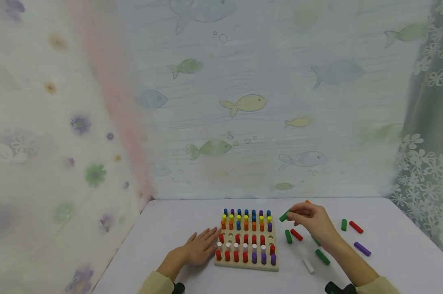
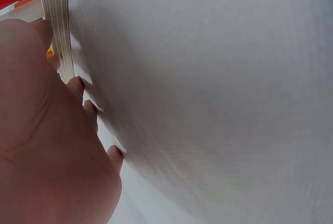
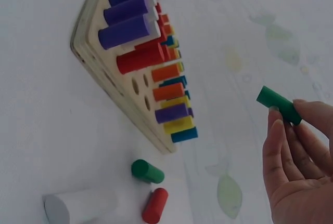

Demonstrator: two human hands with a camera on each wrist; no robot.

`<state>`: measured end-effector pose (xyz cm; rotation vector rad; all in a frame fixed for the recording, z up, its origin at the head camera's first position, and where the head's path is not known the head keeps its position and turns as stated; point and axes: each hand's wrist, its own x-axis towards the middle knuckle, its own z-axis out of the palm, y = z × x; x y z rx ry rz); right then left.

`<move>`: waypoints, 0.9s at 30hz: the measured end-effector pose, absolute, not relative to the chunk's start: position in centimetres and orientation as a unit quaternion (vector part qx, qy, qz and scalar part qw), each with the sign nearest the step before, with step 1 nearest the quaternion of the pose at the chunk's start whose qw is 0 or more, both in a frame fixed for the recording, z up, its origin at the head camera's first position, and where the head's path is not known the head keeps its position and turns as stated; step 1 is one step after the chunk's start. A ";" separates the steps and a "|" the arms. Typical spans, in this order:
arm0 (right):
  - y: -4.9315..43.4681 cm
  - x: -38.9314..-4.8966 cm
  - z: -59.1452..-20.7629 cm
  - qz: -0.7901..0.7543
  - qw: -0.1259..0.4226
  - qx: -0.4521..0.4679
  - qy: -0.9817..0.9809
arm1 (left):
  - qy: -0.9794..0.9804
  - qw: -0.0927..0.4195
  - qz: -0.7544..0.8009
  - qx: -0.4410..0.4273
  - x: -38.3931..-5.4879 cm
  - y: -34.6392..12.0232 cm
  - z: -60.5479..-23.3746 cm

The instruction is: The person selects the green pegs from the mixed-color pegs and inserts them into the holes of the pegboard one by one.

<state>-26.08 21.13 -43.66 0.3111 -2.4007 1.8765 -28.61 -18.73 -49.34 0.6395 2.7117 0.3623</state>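
A wooden pegboard (image 1: 247, 266) stands on the table, filled with rows of blue, yellow, orange, red, white and purple pegs; a few holes show bare in the row behind the white pegs. My left hand (image 1: 201, 248) lies flat beside the board's left edge, fingers straight and touching its side; the left wrist view shows the layered edge (image 2: 56, 21) by the thumb. To the right of the board, my right hand (image 1: 312, 220) is raised over the table and pinches a green peg (image 3: 279, 104) between thumb and fingertips, one end sticking out toward the board.
Loose pegs lie right of the board: a green peg (image 1: 288, 236), a red peg (image 1: 296, 234), a white peg (image 1: 308, 266), another green peg (image 1: 322, 257), a purple peg (image 1: 362, 248) and a far red peg (image 1: 356, 227). A fish-patterned curtain (image 1: 243, 171) hangs behind the table.
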 end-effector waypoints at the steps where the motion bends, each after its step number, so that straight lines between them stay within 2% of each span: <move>1: 20.9 -26.2 -43.7 0.614 0.043 0.104 -0.781 | 0.952 0.165 0.129 0.223 -28.6 -18.8 -49.4; 7: 19.3 -27.0 -43.8 0.618 0.050 0.103 -0.778 | 0.951 0.165 0.132 0.225 -28.6 -18.8 -49.2; 13: 18.0 -27.4 -44.1 0.623 0.034 0.101 -0.775 | 0.948 0.169 0.138 0.230 -28.6 -18.9 -49.2; 20: 16.3 -28.0 -44.6 0.629 0.034 0.120 -0.767 | 0.951 0.164 0.141 0.221 -29.6 -19.3 -51.1; 27: 14.3 -28.1 -44.9 0.621 0.027 0.134 -0.771 | 0.952 0.166 0.138 0.218 -29.5 -19.2 -51.0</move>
